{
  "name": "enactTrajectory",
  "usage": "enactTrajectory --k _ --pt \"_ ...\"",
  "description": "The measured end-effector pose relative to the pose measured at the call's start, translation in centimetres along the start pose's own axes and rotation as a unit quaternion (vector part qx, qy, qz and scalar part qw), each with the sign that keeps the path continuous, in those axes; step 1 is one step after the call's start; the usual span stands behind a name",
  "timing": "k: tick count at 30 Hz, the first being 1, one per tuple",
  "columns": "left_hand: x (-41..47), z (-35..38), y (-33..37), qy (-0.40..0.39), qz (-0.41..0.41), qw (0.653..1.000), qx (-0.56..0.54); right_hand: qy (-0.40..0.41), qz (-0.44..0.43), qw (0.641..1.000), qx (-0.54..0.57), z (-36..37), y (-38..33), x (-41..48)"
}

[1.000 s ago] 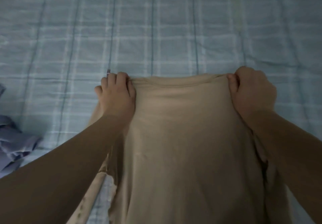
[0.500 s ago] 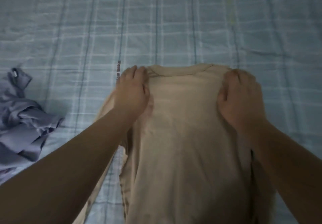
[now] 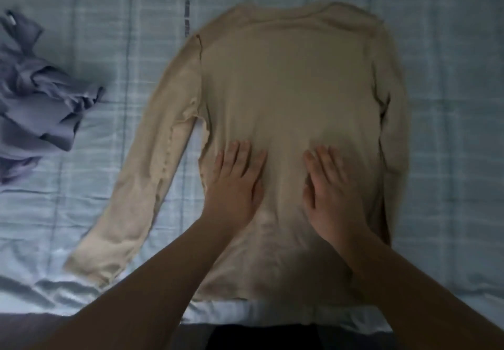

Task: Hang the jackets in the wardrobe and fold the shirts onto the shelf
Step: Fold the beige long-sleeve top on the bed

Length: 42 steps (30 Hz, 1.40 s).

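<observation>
Moving down from the collar, left hand [image 3: 234, 183] and right hand [image 3: 330, 188] are pressing flat, fingers straight, on the beige shirt [image 3: 286, 77].

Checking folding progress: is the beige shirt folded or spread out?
Spread out. The shirt lies flat on the bed, one sleeve stretched aside, left hand and right hand pressing flat on it.

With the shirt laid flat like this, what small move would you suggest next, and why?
Probably fold the outstretched sleeve in across the shirt. It lies flat on the bed, the left hand and right hand rest flat on it, and that sleeve sticks out sideways.
</observation>
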<state>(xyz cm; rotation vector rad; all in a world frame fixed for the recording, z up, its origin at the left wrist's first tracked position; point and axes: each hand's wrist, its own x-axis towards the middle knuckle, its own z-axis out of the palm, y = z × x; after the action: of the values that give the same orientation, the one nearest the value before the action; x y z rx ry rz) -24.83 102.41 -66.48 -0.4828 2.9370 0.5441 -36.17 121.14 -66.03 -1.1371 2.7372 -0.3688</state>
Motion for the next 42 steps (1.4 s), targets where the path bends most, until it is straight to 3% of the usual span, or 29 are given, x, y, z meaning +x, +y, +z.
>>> enactTrajectory --k 8,11,13,17,21,26,29,33,35,38,42 --pt "-11.6 2.2 0.4 -0.047 0.023 0.998 0.019 -0.057 0.076 0.995 -0.003 0.7 -0.5 -11.5" --pt "-14.0 1.9 0.7 -0.007 0.007 0.999 -0.053 -0.055 0.114 0.992 -0.011 -0.4 0.1 -13.4" --pt "-14.3 1.2 1.1 0.052 -0.051 0.984 -0.161 -0.054 0.132 0.990 -0.011 -1.3 0.2 -14.1" --pt "-12.9 -1.0 1.0 0.112 -0.258 0.916 -0.287 -0.055 0.154 0.986 -0.041 -2.5 0.4 -15.1" --pt "-11.0 -2.7 -0.4 0.041 -0.386 0.871 -0.300 -0.083 0.168 0.979 -0.074 -2.8 1.2 -15.6" --pt "-11.4 -3.8 0.1 -0.130 -0.417 0.816 -0.379 -0.097 0.221 0.967 -0.086 -3.6 0.7 -15.7" --pt "-11.7 -4.5 0.3 -0.186 -0.439 0.794 -0.378 -0.114 0.267 0.954 -0.077 -3.8 0.5 -16.0" --pt "-12.6 -4.8 0.5 -0.238 -0.372 0.825 -0.352 -0.119 0.306 0.937 -0.119 -3.8 0.3 -16.4" --pt "-13.4 -4.8 1.2 -0.233 -0.352 0.818 -0.392 -0.130 0.306 0.937 -0.110 -4.1 0.5 -16.3" --pt "-13.7 -4.0 2.4 -0.182 -0.373 0.810 -0.413 -0.151 0.291 0.941 -0.079 -4.5 0.7 -16.2" --pt "-12.8 -3.3 3.4 -0.173 -0.381 0.835 -0.357 -0.186 0.244 0.951 -0.042 -4.8 0.8 -16.7"
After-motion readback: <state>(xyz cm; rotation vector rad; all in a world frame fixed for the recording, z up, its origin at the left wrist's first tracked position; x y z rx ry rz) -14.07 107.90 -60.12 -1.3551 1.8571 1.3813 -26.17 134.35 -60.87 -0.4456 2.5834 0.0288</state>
